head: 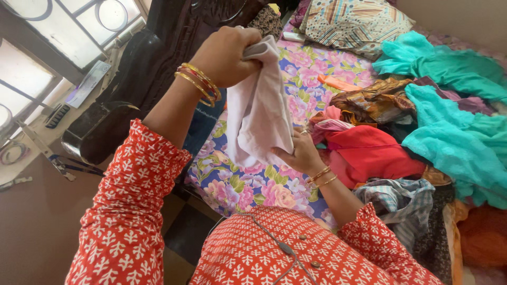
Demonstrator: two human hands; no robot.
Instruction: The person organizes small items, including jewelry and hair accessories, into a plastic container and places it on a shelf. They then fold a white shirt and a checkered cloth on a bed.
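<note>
A pale pink cloth (259,113) hangs upright between my hands over a bed with a floral sheet (248,184). My left hand (224,55), raised high with bangles on the wrist, grips the cloth's top edge. Lower down, my right hand (298,153) holds the cloth's bottom corner, close to a red garment (369,153) in the pile. I wear a red sleeve with white print.
Several loose clothes cover the bed's right side: teal fabrics (449,137), a brown-gold cloth (377,100), a checked shirt (393,198). A patterned pillow (354,24) lies at the top. A dark headboard (158,58) and a window sill (47,121) stand on the left.
</note>
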